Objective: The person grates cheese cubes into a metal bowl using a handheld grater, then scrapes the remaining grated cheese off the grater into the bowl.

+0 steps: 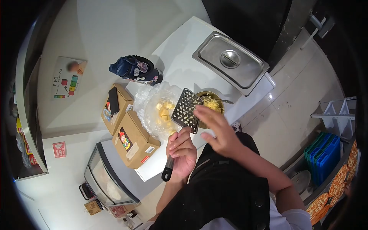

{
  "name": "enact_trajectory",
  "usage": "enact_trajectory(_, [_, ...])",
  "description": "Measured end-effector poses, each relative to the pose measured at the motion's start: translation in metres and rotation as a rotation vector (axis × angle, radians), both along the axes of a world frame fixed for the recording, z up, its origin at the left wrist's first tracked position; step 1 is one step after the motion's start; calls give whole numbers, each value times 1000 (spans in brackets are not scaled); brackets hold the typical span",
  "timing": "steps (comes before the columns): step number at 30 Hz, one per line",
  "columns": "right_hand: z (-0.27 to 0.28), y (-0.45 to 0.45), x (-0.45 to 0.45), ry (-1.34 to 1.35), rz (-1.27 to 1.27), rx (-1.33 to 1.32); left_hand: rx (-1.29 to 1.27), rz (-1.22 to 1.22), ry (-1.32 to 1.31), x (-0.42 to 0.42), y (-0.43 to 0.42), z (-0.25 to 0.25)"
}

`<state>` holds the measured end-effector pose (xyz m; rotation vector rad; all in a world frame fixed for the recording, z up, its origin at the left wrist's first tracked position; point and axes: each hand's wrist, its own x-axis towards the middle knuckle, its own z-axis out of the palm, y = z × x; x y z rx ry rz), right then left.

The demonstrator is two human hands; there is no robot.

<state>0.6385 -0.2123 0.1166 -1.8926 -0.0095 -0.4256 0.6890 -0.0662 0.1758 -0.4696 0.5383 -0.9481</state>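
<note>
My left hand (183, 153) is wrapped round the black handle of a flat grater (186, 109), whose dark perforated face is dotted with pale bits. Open, with its fingers apart, my right hand (216, 130) is at the right edge of the grater; whether the fingertips touch it I cannot tell. Behind the grater, partly covered by it, a round metal bowl (221, 100) holds yellow shreds (212, 103) and a utensil whose handle sticks out to the right. Yellow chunks (165, 113) lie in a clear plastic bag (147, 103) left of the grater.
A lidded steel pan (231, 59) stands at the table's (180, 40) far right. Left of the bag are two cardboard boxes (134, 140), a phone (113, 100) on one, and a dark blue bottle (138, 70). A glass-fronted case (111, 174) stands at the lower left.
</note>
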Motion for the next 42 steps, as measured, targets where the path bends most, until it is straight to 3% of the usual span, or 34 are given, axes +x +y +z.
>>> enact_trajectory(1, [-6, 8, 3, -65, 88, -6, -14, 32, 22, -2, -1, 2])
enact_trajectory(7, [-33, 19, 2, 16, 67, -245, 12, 13, 113, -10, -1, 1])
enact_trajectory(11, [-66, 16, 1, 83, -185, -232, 37, 9, 134, -11, 5, -3])
enact_trajectory(16, [-40, 26, 3, 23, 64, -54, -4, -10, 116, -11, 6, -6])
enact_trajectory(21, [-55, 24, 0, 165, 48, -247, 7, 5, 124, -11, 9, -4])
enact_trajectory(27, [-46, 19, 3, 151, -4, -194, 7, 17, 102, -10, 10, 1])
enact_trajectory(31, [-49, 22, 0, 191, 1, -496, 21, 6, 93, -8, 11, -1])
enact_trajectory(36, [-39, 21, 3, 105, 48, -213, 9, 23, 104, -9, 10, -1])
enact_trajectory(42, [-41, 19, 5, 41, 108, -333, 7, -26, 131, -8, 9, -5])
